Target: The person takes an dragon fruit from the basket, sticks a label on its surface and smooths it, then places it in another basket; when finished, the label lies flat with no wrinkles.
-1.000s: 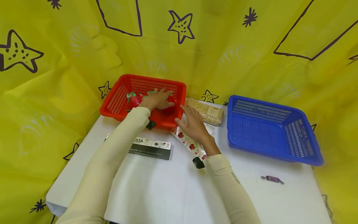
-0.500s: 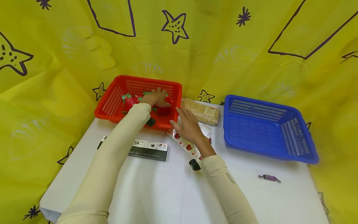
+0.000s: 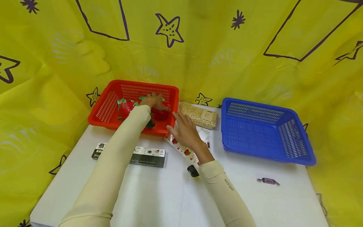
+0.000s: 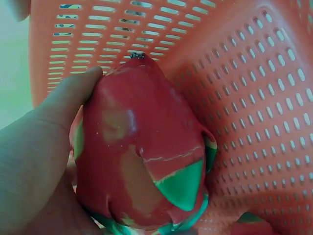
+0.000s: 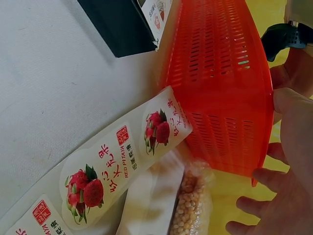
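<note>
In the head view, a red basket [image 3: 93, 121] is set by the far left corner of a white table [image 3: 170, 195]. In it, a fruit [image 3: 160, 115], red with green tips, is held by the left hand [image 3: 153, 102] from above, near the basket's right wall; a second fruit [image 3: 125, 108] is seen to its left. The right hand [image 3: 185, 130] is held at the right rim, its fingers apart. A box [image 3: 150, 160] is laid near the table's left edge, a packet [image 3: 181, 148] in front of the right hand and a bag of grain [image 3: 195, 114] by the far edge. A blue basket [image 3: 249, 129] is placed towards the far right corner, and a sweet [image 3: 268, 181] near the right edge.

In the left wrist view, the fruit is clasped, the thumb laid along one side; the other fingers are mostly hidden beneath it.

In the right wrist view, the red basket's rim is touched by the thumb, with nothing gripped. The packet is printed "RED PITAYA", its end reaching the basket's corner.
</note>
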Motion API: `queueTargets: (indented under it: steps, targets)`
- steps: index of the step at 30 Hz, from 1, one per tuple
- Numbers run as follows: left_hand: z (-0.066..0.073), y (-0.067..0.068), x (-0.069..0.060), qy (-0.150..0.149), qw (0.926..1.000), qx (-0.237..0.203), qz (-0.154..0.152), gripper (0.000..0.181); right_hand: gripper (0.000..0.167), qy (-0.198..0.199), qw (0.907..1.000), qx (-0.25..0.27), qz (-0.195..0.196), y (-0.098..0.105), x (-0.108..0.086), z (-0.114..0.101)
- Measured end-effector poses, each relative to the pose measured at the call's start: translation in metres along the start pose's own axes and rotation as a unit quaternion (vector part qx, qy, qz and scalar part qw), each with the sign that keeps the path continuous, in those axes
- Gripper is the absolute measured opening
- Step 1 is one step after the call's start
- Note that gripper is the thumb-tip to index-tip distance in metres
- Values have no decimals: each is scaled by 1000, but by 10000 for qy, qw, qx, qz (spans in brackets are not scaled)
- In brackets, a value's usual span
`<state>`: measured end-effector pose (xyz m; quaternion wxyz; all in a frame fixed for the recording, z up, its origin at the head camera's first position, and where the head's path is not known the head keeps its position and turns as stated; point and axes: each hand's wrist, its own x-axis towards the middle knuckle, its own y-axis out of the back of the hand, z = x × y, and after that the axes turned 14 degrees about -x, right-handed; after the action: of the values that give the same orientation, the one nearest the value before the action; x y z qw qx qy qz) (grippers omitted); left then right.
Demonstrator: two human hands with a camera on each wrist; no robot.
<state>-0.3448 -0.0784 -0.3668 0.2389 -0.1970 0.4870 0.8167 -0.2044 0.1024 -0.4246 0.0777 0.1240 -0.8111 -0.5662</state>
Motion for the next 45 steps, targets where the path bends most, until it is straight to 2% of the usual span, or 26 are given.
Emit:
queueTargets:
  steps: [4,7,11,14,20,25,31,39,45]
  targets:
    - [1,-4,-1,-19,9995,65,305,103,76,21,10000,-9,-15,1,0,0]
    - [6,-5,0,137,9990,69,428,102,76,74,10000,-40,11,1,1,1]
    - [12,-3,5,425,9988,-71,228,100,76,96,10000,-4,6,1,2,1]
    - [12,-1,8,432,9989,-175,-7,99,76,76,9999,64,-27,1,0,1]
    - [6,6,9,138,9993,-235,-259,97,77,43,10000,74,-5,2,-1,2]
    - [-3,8,13,-30,9988,-215,-437,86,76,35,9999,100,39,0,0,3]
    - [-8,10,18,-324,9978,20,-586,80,77,54,10000,-5,-23,0,0,3]
    - [-12,13,15,-825,9952,177,-489,68,76,64,9999,-135,-2,3,-2,3]
    - [-24,12,9,-811,9962,-73,-295,61,75,134,9998,-144,51,1,-8,2]
